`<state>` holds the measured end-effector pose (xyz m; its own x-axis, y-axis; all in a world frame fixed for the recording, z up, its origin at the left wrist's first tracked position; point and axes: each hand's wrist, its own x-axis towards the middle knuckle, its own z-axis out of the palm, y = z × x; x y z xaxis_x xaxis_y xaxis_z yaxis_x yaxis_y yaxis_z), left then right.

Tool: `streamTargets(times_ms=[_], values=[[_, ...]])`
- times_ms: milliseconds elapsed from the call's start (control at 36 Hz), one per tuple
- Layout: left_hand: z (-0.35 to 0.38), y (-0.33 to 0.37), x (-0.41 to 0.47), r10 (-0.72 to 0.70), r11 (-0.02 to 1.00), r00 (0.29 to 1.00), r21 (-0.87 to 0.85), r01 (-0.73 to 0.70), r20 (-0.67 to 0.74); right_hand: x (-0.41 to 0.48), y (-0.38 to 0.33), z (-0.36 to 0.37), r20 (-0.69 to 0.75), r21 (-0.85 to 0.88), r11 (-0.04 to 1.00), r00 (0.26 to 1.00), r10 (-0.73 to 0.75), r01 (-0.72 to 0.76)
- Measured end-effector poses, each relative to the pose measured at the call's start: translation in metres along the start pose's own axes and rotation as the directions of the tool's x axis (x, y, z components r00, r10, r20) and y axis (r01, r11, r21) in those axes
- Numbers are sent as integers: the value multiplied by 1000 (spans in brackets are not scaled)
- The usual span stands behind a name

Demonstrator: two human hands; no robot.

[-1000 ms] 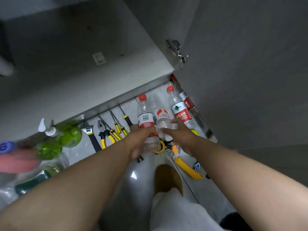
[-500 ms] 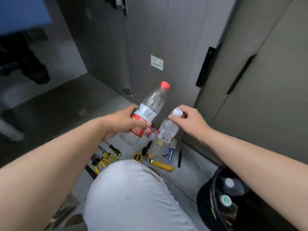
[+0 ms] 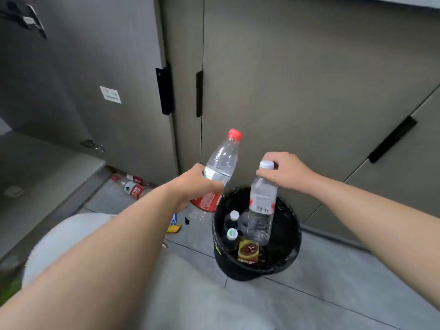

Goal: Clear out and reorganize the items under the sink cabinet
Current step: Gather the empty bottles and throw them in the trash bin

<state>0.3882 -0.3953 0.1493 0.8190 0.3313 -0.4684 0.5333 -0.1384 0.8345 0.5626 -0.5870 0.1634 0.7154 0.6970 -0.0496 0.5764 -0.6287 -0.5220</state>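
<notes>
My left hand [image 3: 195,184] grips a clear bottle with a red cap and red label [image 3: 222,160] around its middle, tilted up to the right, just left of the bin. My right hand [image 3: 284,172] pinches the white cap of a second clear bottle [image 3: 260,206], which hangs upright over the black bin [image 3: 289,258]. Inside the bin lie two small white-capped bottles [image 3: 232,225] and a brown and yellow box [image 3: 248,251].
Two more red-label bottles [image 3: 133,185] lie on the floor by the open cabinet door [image 3: 95,79]. A yellow tool [image 3: 173,227] lies on the grey tiles left of the bin. Closed cabinet doors with black handles stand behind. My knee fills the lower left.
Both hands lifted the two bottles off the floor and carried them right, from the tool row to the bin. The view swung right with them.
</notes>
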Motion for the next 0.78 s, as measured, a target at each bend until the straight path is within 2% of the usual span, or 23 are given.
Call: streamTargets(times_ms=[56,139,361,500,583,639,694,750,778], values=[[5,-7,2,-3,999,1000,43,4,-15,-16,23,12,91,-52,998,995,48,-44],[7,-8,4,36,999,999,-22,-36,-8,-34,50,39,194,-103,992,977,91,-72],[2,-17,13,26,1000,1000,6,-26,-9,-56,77,121,319,-90,989,937,142,-119],[8,-14,19,67,997,997,40,-68,37,-57,77,149,505,-116,981,841,193,-156],[12,-12,20,87,994,993,65,-92,80,-52,75,154,571,-173,971,787,234,-163],[14,-12,20,90,990,991,96,-100,100,-47,72,150,604,-153,963,750,270,-223],[15,-13,21,91,985,990,138,-106,109,-40,69,139,577,-114,961,771,269,-251],[15,-14,21,95,973,989,197,-117,117,-29,64,121,436,-43,969,869,236,-242],[16,-14,22,100,965,988,231,-126,120,-23,60,112,326,47,967,918,224,-252]])
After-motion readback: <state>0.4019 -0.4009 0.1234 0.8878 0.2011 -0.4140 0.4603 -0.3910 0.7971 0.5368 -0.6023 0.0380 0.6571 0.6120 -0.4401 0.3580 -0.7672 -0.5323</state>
